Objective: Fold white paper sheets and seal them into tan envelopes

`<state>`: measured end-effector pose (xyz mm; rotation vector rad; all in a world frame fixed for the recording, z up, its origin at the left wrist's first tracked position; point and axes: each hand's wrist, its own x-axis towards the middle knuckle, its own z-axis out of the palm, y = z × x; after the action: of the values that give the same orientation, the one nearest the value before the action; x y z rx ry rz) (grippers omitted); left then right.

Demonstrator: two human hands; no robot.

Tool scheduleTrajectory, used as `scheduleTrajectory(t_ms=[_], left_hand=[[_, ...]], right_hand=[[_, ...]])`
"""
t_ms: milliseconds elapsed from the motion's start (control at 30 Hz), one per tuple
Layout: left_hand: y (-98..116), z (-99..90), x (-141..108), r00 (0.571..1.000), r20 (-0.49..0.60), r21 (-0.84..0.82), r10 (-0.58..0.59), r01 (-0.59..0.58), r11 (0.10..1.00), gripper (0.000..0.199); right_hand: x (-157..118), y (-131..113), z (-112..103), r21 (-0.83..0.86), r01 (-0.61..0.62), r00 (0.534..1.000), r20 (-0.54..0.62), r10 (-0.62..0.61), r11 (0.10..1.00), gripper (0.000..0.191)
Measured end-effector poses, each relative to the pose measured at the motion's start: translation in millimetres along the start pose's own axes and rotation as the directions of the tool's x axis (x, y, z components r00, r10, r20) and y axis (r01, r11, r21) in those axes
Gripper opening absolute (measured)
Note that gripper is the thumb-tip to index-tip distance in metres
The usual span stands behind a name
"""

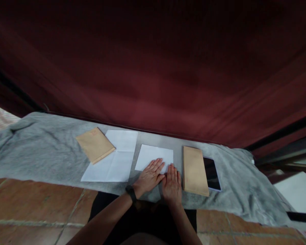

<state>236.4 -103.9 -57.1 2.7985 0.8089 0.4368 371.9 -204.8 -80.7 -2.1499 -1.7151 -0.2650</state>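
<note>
Two open hands, left and right, lie flat with fingers extended, gripping nothing, on the lower part of a white paper on grey cloth, between two brown envelopes. The step seems to be pressing it smooth; lifting it would call for freeing an edge and pinching it.

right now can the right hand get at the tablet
Probably yes: the right side of the tablet looks uncovered. The right hand would just have to cross the long brown envelope, which overlaps the tablet's left edge.
</note>
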Motion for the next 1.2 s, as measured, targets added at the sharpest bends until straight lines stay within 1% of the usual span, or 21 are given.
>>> scheduleTrajectory(t_ms=[67,133,233,300,433,500,633,700,800,867,900,933,967,1033,1067,1100,1133,1200], left_hand=[[-3.9,-1.7,-10.9,0.996,-0.036,0.026,-0.079,0.080,0.996,0.057],[-9.9,-2.6,-20.9,0.979,-0.094,0.045,-0.179,0.184,0.982,0.059],[-19.5,-3.0,-33.4,0.927,-0.175,0.054,-0.331,0.345,0.937,0.059],[-23.8,-3.2,-39.0,0.896,-0.201,0.061,-0.396,0.415,0.908,0.058],[-24.7,-3.4,-42.6,0.876,-0.223,0.070,-0.426,0.451,0.890,0.057],[-23.4,-2.9,-42.1,0.875,-0.230,0.071,-0.426,0.451,0.890,0.058],[-24.0,-1.1,-42.0,0.867,-0.226,0.046,-0.443,0.464,0.885,0.059],[-25.9,-1.2,-42.5,0.855,-0.227,0.005,-0.467,0.480,0.877,0.059],[-29.3,-5.6,-41.1,0.830,-0.251,-0.095,-0.498,0.491,0.866,0.056],[-31.7,-12.3,-37.3,0.793,-0.269,-0.194,-0.547,0.512,0.837,0.053],[-33.1,-16.5,-34.4,0.764,-0.266,-0.261,-0.588,0.530,0.807,0.051],[-34.7,-21.2,-31.0,0.726,-0.251,-0.345,-0.640,0.551,0.760,0.050],[-36.4,-26.1,-27.2,0.674,-0.217,-0.457,-0.706,0.569,0.683,0.048],[-39.8,-35.0,-19.7,0.562,-0.093,-0.685,-0.822,0.563,0.463,0.046],[-41.0,-38.7,-16.5,0.520,-0.023,-0.765,-0.854,0.540,0.350,0.045],[-41.7,-41.7,-13.9,0.493,0.036,-0.818,-0.869,0.514,0.258,0.044],[-41.5,-44.0,-12.0,0.479,0.078,-0.849,-0.874,0.492,0.194,0.043],[-38.0,-47.7,-9.7,0.482,0.118,-0.877,-0.868,0.460,0.137,0.043]], right_hand=[[0.7,-0.5,-0.6,0.003,-0.005,1.000,0.014,0.005,1.000,0.058],[0.7,-0.4,-1.2,0.006,-0.011,1.000,0.022,0.011,1.000,0.057],[-0.4,0.9,-1.2,0.017,-0.018,1.000,0.019,0.017,1.000,0.056],[-0.3,1.0,-0.3,0.026,-0.022,1.000,0.002,0.022,0.999,0.055],[9.3,-7.9,1.7,0.049,-0.034,0.998,-0.046,0.036,0.998,0.053],[18.8,-18.0,2.6,0.076,0.003,0.999,-0.041,0.001,0.997,0.052],[33.9,-37.8,7.1,0.120,0.108,0.994,0.002,-0.109,0.987,0.051],[35.0,-41.8,11.2,0.113,0.116,0.993,-0.001,-0.116,0.987,0.051],[31.4,-39.7,17.3,0.086,0.090,0.996,-0.035,-0.088,0.992,0.053],[28.8,-36.1,20.0,0.073,0.072,0.996,-0.062,-0.067,0.995,0.055],[28.0,-34.6,20.8,0.070,0.067,0.996,-0.071,-0.062,0.995,0.055],[27.5,-33.5,21.2,0.068,0.066,0.995,-0.077,-0.061,0.995,0.056],[27.4,-32.8,21.2,0.069,0.068,0.995,-0.079,-0.062,0.995,0.056],[27.6,-32.4,20.3,0.070,0.068,0.995,-0.076,-0.062,0.995,0.056],[27.6,-32.4,19.4,0.071,0.064,0.996,-0.073,-0.059,0.995,0.056],[27.3,-32.2,18.1,0.073,0.061,0.996,-0.072,-0.056,0.995,0.056],[26.6,-31.9,16.5,0.079,0.061,0.996,-0.070,-0.056,0.995,0.055],[24.6,-31.2,12.3,0.108,0.086,0.995,-0.062,-0.080,0.990,0.055]])
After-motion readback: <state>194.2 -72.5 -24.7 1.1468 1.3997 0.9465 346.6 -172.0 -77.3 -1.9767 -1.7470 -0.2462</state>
